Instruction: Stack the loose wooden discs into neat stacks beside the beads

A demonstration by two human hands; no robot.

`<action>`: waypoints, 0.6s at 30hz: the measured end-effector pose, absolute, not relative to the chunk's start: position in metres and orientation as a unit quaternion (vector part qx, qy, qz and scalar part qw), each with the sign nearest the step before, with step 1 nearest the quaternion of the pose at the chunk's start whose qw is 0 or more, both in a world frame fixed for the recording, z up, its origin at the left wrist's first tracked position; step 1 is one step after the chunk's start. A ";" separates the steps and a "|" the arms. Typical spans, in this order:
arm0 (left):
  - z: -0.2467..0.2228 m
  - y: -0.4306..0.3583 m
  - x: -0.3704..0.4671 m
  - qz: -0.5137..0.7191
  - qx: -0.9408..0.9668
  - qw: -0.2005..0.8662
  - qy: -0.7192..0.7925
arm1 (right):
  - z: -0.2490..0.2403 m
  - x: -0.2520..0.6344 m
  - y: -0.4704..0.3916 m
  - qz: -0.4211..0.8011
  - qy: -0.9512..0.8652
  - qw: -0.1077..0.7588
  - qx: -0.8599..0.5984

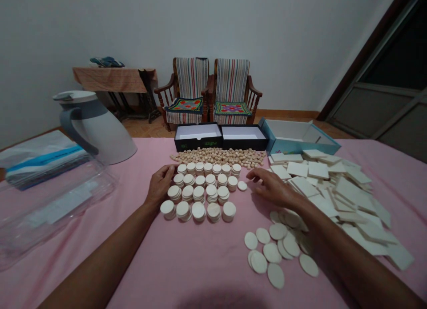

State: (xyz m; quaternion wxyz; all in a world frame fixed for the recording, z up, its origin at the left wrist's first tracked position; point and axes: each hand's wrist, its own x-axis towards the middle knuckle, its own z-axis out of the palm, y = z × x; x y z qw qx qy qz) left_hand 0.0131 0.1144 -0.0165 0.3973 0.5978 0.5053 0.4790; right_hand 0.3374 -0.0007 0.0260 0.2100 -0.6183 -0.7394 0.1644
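Rows of stacked round wooden discs stand on the pink cloth between my hands. Along their left end rests my left hand, fingers loosely stretched beside the back stacks, with nothing seen in them. My right hand hovers low to the right of the rows, its fingers apart and slightly bent, holding nothing visible. Nearest to its fingertips lies a short pale disc at the end of the second row. Loose larger discs are scattered below my right forearm, which partly covers some of them.
Behind the stacks spreads a band of small wooden beads. Two black boxes and a blue box stand at the back. Square wooden tiles are heaped right. A jug and clear plastic tray occupy the left.
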 end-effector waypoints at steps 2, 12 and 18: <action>-0.018 0.116 0.013 0.483 0.592 0.402 0.505 | 0.036 0.347 -0.011 0.187 -0.739 0.149 -0.630; -0.015 0.115 0.013 0.471 0.604 0.375 0.522 | 0.041 0.360 -0.053 0.184 -0.771 -0.054 -0.607; -0.016 0.116 0.013 0.474 0.603 0.386 0.512 | 0.041 0.360 -0.039 0.248 -0.760 0.015 -0.601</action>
